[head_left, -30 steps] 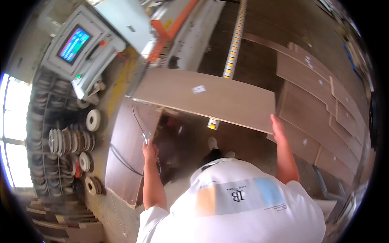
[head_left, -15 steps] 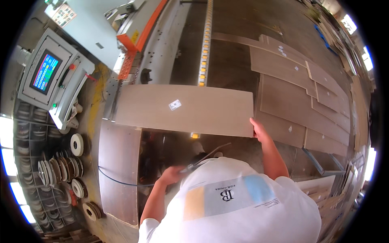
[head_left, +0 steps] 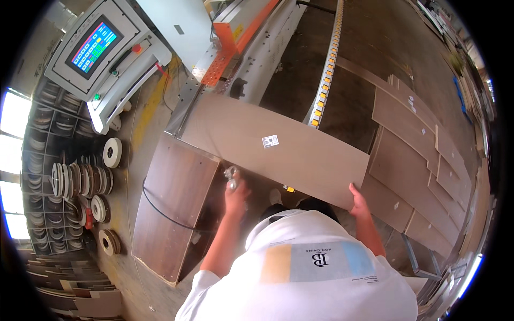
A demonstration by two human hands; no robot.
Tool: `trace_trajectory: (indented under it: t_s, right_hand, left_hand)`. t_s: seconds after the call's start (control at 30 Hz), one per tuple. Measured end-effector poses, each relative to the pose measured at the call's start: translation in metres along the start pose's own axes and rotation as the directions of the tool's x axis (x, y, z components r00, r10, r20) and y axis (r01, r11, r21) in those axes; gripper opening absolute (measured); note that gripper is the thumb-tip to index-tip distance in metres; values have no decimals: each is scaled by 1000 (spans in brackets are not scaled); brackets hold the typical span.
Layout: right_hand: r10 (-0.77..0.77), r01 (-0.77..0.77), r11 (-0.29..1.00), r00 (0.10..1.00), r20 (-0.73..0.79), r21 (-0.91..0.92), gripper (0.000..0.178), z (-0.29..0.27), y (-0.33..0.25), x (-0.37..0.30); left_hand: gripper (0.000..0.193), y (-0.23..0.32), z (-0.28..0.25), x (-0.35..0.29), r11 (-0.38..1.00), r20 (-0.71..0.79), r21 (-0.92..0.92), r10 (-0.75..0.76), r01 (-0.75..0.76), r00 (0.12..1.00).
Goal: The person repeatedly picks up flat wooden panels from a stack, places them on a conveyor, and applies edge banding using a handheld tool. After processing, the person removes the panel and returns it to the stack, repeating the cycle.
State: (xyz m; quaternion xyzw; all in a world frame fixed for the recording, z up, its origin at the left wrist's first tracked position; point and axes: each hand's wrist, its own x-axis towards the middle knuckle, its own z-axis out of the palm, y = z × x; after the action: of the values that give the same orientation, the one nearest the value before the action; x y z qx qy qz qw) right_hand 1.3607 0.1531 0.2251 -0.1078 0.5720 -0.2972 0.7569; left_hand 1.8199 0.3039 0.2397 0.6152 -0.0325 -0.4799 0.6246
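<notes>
A long brown-grey panel with a white label lies across the machine's feed side. My right hand grips its near right corner, thumb at the top edge and the other fingers mostly hidden. In my left hand is a silver metal air gun, held just off the panel's near edge, beside a brown wooden cabinet. Over the cabinet a black hose runs toward my left arm. The fingers of the left hand are closed and slightly blurred.
An orange and white machine stands ahead, its control console at the far left. A yellow roller rail extends away from the panel. Stacked panels lie at right. Rolls of edge tape stand at left.
My left hand has moved forward from near my waist, bringing the air gun up by the panel's near edge. My right hand stays at the panel's corner. The view has turned left.
</notes>
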Motion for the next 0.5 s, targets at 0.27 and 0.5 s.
trace_trajectory:
  t_s: [0.27,0.5]
  right_hand:
    - [-17,17,1000,1000,-25,-7,58,30,0,30]
    - [-46,43,998,996,-74,-37,60,64,-49,39]
  left_hand:
    - [45,-12,56,20,998,17,-30,53,-53,998]
    - [47,3,87,51,1000,38,-10,16,-15,999]
